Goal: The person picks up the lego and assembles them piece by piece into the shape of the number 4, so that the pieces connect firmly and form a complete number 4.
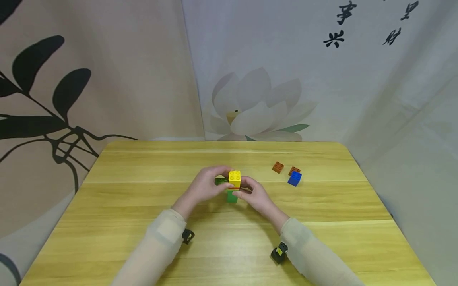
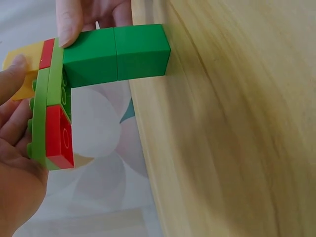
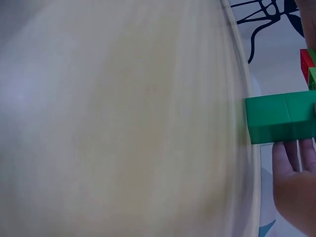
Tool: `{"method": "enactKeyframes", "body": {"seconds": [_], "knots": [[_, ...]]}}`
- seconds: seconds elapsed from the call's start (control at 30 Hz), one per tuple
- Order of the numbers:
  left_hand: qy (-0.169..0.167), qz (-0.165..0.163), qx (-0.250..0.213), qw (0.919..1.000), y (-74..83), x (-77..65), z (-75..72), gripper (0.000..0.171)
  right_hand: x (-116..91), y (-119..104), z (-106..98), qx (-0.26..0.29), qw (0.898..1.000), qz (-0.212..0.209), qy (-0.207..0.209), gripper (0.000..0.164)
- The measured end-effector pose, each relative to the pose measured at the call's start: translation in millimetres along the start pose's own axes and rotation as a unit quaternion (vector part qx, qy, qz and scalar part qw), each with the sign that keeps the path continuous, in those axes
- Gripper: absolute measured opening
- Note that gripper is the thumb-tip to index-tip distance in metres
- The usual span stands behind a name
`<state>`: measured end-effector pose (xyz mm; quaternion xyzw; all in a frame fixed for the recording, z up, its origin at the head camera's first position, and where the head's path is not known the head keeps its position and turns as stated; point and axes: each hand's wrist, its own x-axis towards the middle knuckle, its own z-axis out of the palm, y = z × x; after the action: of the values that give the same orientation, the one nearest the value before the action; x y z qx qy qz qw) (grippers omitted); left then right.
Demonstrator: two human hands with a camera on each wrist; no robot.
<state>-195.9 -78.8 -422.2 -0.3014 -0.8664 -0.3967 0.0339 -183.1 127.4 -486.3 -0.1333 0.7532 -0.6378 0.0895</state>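
Note:
Both hands are on one stack of toy building bricks over the table's middle. Two green bricks (image 2: 116,54) stand one on the other at its bottom. Above them sit light green pieces (image 2: 40,118), with a red brick (image 2: 59,136) beneath their overhanging end. A red piece (image 2: 47,53) and a yellow brick (image 1: 234,178) top the stack. My left hand (image 1: 209,184) pinches the yellow brick, its thumb on the near side. From the right, my right hand (image 1: 255,194) grips the upper green brick, thumb near the light green layer.
Two orange-brown bricks, one farther left (image 1: 278,167) and one (image 1: 295,170) partly behind a blue brick (image 1: 294,178), lie to the right on the wooden table (image 1: 143,190). A printed curtain (image 1: 264,47) hangs behind the table's back edge.

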Motion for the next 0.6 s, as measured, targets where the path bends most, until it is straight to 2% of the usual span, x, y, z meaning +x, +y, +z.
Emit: {"method": "enactKeyframes", "body": {"seconds": [0.23, 0.6], "knots": [[0.012, 0.010, -0.017, 0.9997, -1.5, -1.0, 1.7, 0.047, -0.9, 0.2, -2.1, 0.001, 1.000, -0.003, -0.009, 0.039], [0.012, 0.000, -0.030, 0.9995, -3.3, -5.3, -0.2, 0.061, 0.2, -0.3, -2.8, -0.002, 1.000, 0.008, -0.017, 0.041]]}}
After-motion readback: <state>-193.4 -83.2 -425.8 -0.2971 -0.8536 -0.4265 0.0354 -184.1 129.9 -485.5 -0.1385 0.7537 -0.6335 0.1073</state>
